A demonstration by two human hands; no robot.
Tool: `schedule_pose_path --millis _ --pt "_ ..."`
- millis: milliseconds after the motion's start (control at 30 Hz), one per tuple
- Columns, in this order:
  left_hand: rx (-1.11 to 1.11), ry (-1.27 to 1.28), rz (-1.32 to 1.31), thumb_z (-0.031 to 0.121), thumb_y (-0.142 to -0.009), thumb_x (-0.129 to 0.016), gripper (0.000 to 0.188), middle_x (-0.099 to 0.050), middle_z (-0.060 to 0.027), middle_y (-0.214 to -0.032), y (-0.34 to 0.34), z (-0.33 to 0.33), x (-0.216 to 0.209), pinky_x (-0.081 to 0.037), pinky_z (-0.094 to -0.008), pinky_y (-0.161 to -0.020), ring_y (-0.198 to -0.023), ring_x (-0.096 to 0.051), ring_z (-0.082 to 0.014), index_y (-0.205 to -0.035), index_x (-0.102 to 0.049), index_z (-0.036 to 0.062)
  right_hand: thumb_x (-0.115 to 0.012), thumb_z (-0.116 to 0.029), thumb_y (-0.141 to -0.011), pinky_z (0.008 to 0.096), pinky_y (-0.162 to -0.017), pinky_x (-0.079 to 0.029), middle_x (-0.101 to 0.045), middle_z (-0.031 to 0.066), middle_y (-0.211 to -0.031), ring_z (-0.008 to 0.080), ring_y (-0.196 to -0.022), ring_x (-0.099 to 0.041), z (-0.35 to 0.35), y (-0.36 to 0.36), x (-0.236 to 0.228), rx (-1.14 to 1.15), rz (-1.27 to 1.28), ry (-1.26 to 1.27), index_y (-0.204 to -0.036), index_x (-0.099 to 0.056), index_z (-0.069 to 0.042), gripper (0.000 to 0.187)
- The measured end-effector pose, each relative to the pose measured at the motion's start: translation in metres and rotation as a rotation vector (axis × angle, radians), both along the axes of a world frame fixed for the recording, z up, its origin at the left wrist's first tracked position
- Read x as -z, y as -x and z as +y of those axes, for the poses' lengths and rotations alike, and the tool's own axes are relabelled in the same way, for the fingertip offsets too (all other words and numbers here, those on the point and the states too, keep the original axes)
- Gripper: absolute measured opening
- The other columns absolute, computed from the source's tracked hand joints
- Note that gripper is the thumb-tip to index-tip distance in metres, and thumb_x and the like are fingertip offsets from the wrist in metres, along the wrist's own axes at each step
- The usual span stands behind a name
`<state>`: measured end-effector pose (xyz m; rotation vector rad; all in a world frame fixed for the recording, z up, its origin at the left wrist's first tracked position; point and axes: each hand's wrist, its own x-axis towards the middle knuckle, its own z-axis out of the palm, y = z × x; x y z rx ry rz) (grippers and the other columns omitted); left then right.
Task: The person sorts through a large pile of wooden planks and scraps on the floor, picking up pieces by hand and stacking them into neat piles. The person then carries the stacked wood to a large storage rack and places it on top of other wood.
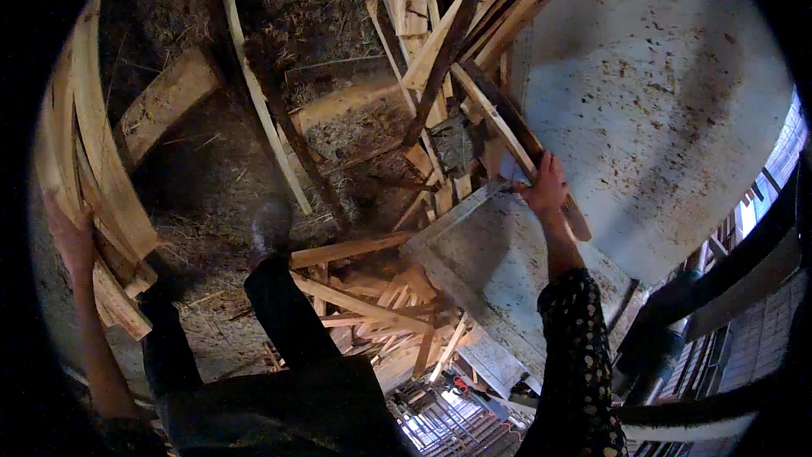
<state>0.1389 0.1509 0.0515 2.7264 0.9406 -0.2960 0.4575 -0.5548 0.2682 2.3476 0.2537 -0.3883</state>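
Right hand (548, 189) has fingers closed round a narrow wooden board (505, 123), near its lower end; board slants from the wood pile (414, 25) down over the edge of the pale, speckled table (643, 101). Left hand (72, 241) is at the lower part of a bundle of long boards (108, 144) at far left, against their outer side; how tightly its fingers are bent, or whether they grip, can't tell. Single board: probably stiff, fairly light, not fragile; rough edges, splinters likely. Best held across its narrow width, nearer the middle for balance. Bundle likely heavier and prone to sliding apart, so wants a wrap round all pieces. Right arm, in a dark patterned sleeve, reaches forward over the table, wrist roughly straight; left forearm, bare, runs up along the left side, hand well apart from the right.
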Motion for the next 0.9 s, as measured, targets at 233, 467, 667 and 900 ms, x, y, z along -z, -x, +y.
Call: schedule_pose_path --millis 233,467,667,900 --pt "0.043 -0.097 0.007 0.033 -0.074 -0.058 0.076 -0.025 -0.0236 -0.13 0.003 0.007 0.002 -0.029 -0.0404 -0.094 -0.114 -0.033 -0.0373 -0.131 -0.016 0.0037 -0.061 -0.018 -0.062 0.0457 -0.071 -0.039 -0.052 0.0132 -0.098 0.0308 -0.089 -0.051 -0.018 -0.023 0.002 0.281 0.189 0.016 -0.112 -0.041 -0.01 0.055" --pt "0.004 -0.112 0.027 0.025 -0.07 -0.064 0.086 -0.026 -0.0254 -0.128 -0.01 -0.017 -0.016 -0.031 -0.0428 -0.091 -0.112 -0.034 -0.04 -0.132 -0.008 0.0055 -0.059 -0.013 -0.071 0.0309 -0.067 -0.042 -0.052 0.0034 -0.078 0.0148 -0.077 -0.051 0.024 0.104 -0.012 1.346 0.336 -0.754 -0.089 -0.051 -0.003 0.021" --pt "-0.038 -0.054 0.023 0.023 -0.068 -0.065 0.088 -0.031 -0.0275 -0.122 -0.012 -0.025 -0.025 -0.033 -0.0465 -0.087 -0.107 -0.036 -0.0423 -0.132 -0.006 0.0071 -0.06 -0.013 -0.068 0.0292 -0.063 -0.044 -0.057 0.006 -0.085 0.0177 -0.075 -0.054 0.152 0.181 -0.05 1.207 0.423 -1.074 -0.091 -0.055 -0.003 0.026" --pt "-0.125 0.013 0.055 0.021 -0.068 -0.064 0.088 -0.031 -0.0278 -0.12 -0.03 -0.035 -0.032 -0.033 -0.0453 -0.087 -0.106 -0.036 -0.0424 -0.132 -0.006 0.0104 -0.059 -0.014 -0.064 0.0339 -0.06 -0.044 -0.053 0.0094 -0.075 0.0216 -0.067 -0.052 0.267 0.152 0.082 0.747 0.509 -1.288 -0.096 -0.048 -0.002 0.036"
